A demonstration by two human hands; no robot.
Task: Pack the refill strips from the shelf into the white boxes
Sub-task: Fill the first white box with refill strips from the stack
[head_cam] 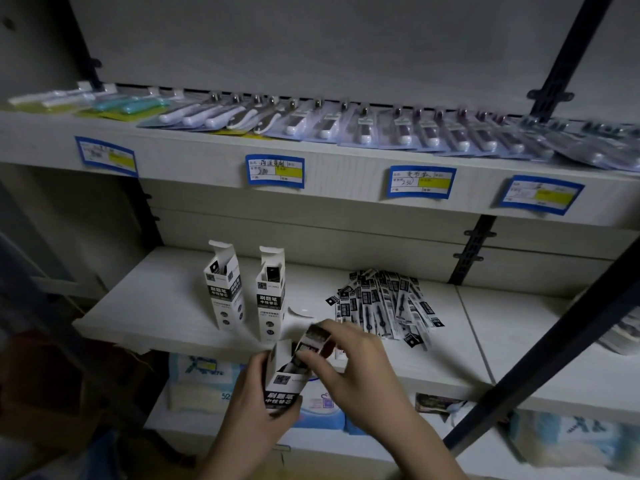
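Head view: L hand [258, 407] grasps an open white box [284, 379] w/ fingers round it. R hand [349, 358] pinches a refill-strip bundle [316, 341] at the box mouth. Loose strip pile [384, 306] lies beyond the R grip on the shelf [450, 341]; two upright boxes [247, 292] stand beyond the L grip.

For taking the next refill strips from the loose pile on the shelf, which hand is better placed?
Probably the right hand: it is nearer the black-and-white refill strip pile and pinches only the strips entering the white cardboard box, which the left hand grips.

Matt white cardboard boxes [227, 289], woodgrain shelf [156, 306]
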